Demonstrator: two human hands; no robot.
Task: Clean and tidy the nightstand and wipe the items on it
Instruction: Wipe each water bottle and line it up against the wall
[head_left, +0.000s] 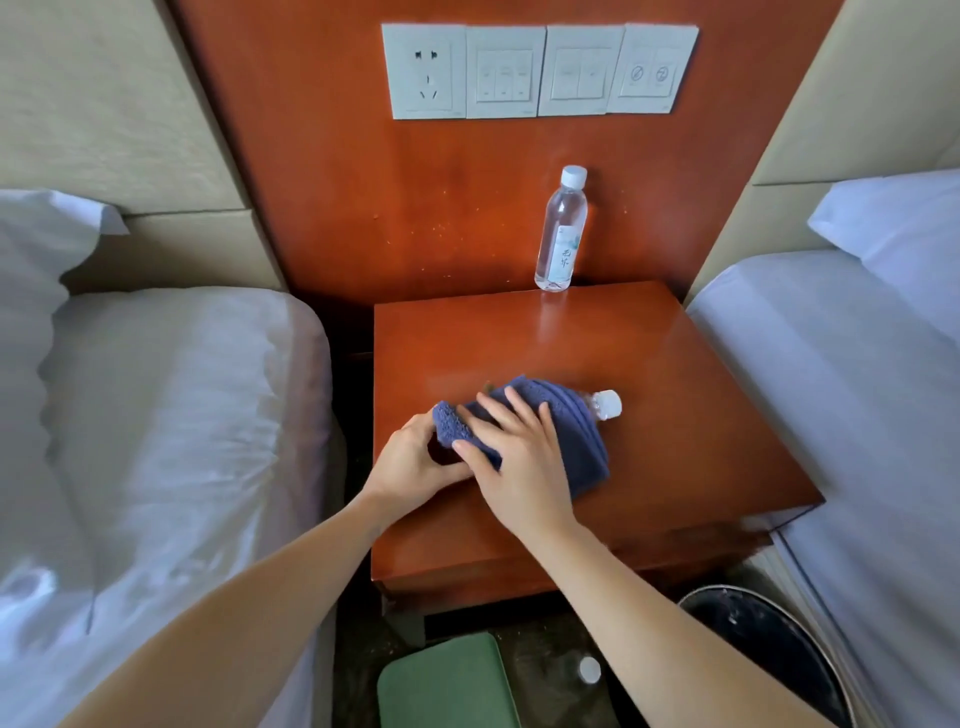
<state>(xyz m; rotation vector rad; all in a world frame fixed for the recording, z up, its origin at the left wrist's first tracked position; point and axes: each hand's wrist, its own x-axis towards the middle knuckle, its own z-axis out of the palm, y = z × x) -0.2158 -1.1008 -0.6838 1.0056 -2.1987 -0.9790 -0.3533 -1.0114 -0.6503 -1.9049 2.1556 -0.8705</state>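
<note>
Bare forearms reach in from the bottom edge, above a green rounded-square padded stool (447, 686) and a round black waste bin (763, 649) on the floor; the bin's inside is dark and its contents cannot be made out. On the glossy red-brown wooden nightstand (675, 415), a clear plastic bottle lying on its side (605, 405) is wrapped in a dark blue towelling cloth (579, 441), so only its neck and white cap show, pointing right. The left hand (415, 462) curls its fingers round the cloth's left end, gripping it. The right hand (519, 462) lies flat, straight spread fingers pressing on top of the cloth. At the nightstand's back edge, well apart from the hands, a second clear plastic bottle with a white cap (561, 234) stands upright against the wooden wall panel (363, 182); how full it is cannot be told. White-sheeted beds (171, 415) flank the nightstand.
</note>
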